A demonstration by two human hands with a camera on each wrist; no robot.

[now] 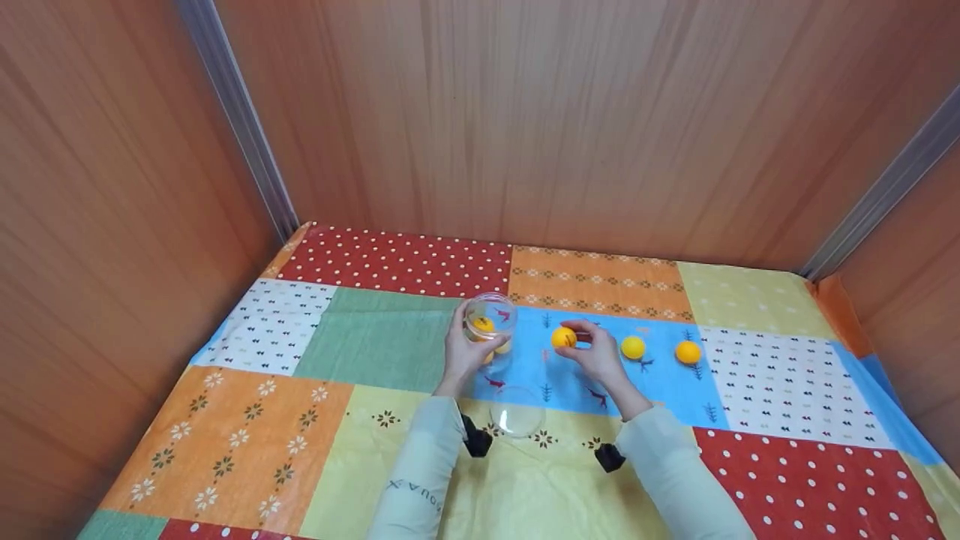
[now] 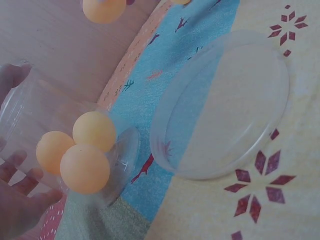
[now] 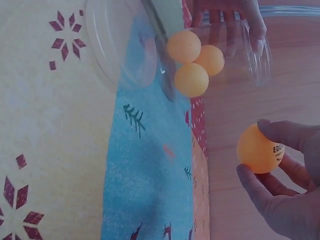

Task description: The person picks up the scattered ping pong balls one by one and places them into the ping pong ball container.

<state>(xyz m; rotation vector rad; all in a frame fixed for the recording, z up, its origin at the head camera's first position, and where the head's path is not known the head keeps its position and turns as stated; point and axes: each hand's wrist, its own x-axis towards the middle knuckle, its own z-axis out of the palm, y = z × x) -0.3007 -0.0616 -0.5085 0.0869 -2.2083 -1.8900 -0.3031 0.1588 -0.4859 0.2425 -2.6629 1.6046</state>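
The left hand (image 1: 465,354) gripped a clear jar (image 1: 501,316), its fingers and thumb curled around the side. Three orange balls (image 2: 85,169) sat inside, bunched near the jar's base. At three o'clock from the jar, clear of it, the right hand (image 1: 598,358) pinched an orange ball (image 1: 564,337) between thumb and fingertips; dark print showed on the ball's side. This ball was held up off the cloth, at about the height of the jar's upper part in the right wrist view.

Farther out at three o'clock, a yellow ball (image 1: 633,347) lay near the right hand, with another orange ball (image 1: 688,352) beyond it. A clear round lid (image 1: 517,411) lay between five and six o'clock from the jar, across blue and pale yellow patches of the patchwork cloth (image 1: 405,337). At twelve o'clock, past the cloth's far edge, stood a wood-grain wall (image 1: 600,150). Pale sleeves (image 1: 420,465) covered both forearms.
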